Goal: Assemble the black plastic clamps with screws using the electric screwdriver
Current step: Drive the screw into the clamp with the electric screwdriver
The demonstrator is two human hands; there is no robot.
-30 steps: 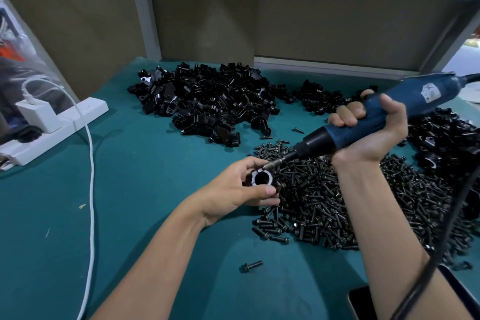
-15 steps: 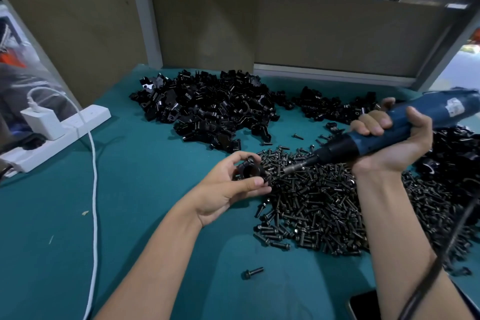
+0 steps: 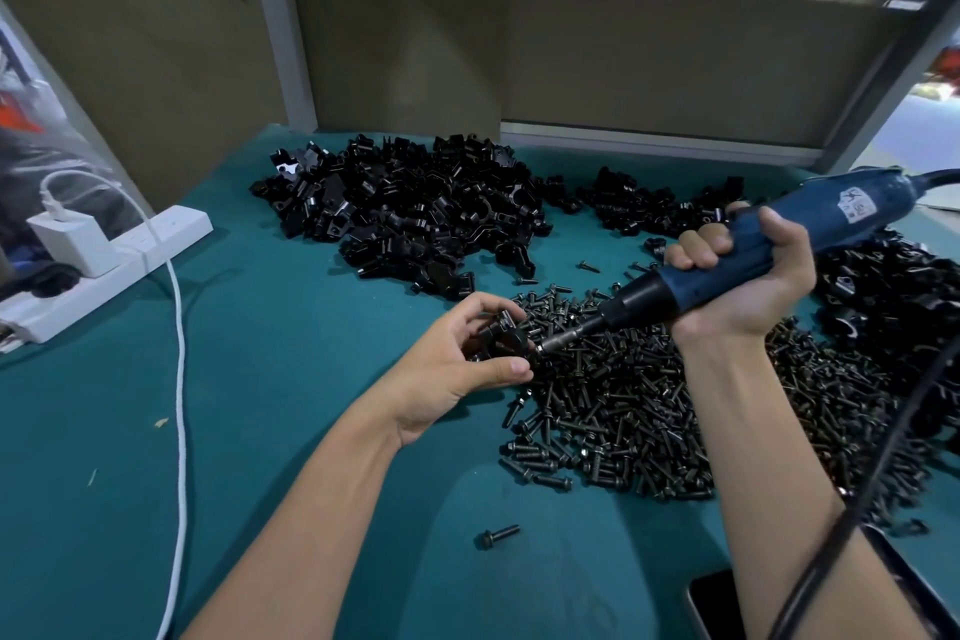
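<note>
Above teal mat [image 3: 249, 421], left hand [image 3: 452, 374] pinches black clamp [image 3: 500, 337].

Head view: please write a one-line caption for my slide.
The left hand holds a clamp while the right hand points the blue screwdriver at it, over a screw pile on a teal table.

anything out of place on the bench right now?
Minor only. One screw lies alone on the green mat, nearer the person than the screw pile. A few stray screws sit between that pile and the clamp pile. Nothing looks spilled or damaged.
</note>
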